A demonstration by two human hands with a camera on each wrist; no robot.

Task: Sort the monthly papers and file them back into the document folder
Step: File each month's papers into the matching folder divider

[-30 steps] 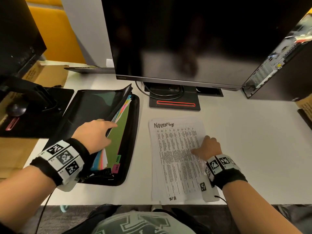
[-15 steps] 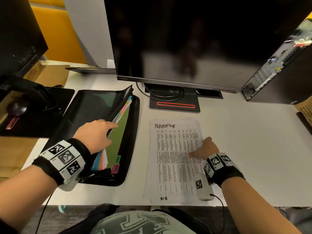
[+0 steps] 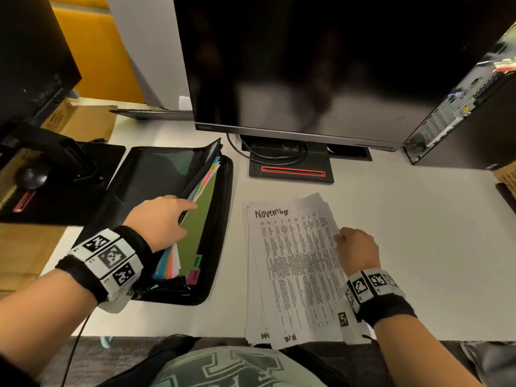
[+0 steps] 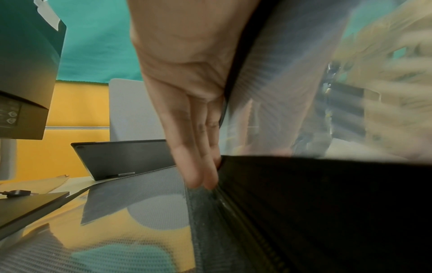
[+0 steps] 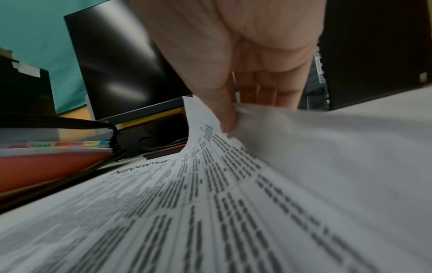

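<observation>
A black zip document folder (image 3: 223,208) lies open at the desk's left, with coloured tabbed dividers inside. My left hand (image 3: 163,219) holds the upper dividers (image 4: 280,83) lifted, straight fingers (image 4: 194,147) on one side and thumb on the other, which bares the green divider (image 3: 202,219) with the NOV tab (image 3: 197,261). To the right lies a fanned stack of printed papers (image 3: 259,289); its top sheet (image 3: 296,269) is headed "November". My right hand (image 3: 358,247) pinches that sheet's right edge (image 5: 203,118), thumb (image 5: 222,99) on top, and the edge curls up.
A large monitor (image 3: 307,65) on a black stand (image 3: 290,169) rises behind the papers. A PC tower (image 3: 460,107) stands at the back right, a second monitor's base (image 3: 55,177) at the left. The white desk (image 3: 418,219) runs bare to the right; its front edge is below the papers.
My right hand slid from the middle of the November sheet to its right edge and lifted it. The stack below has fanned out. My left hand stayed on the dividers.
</observation>
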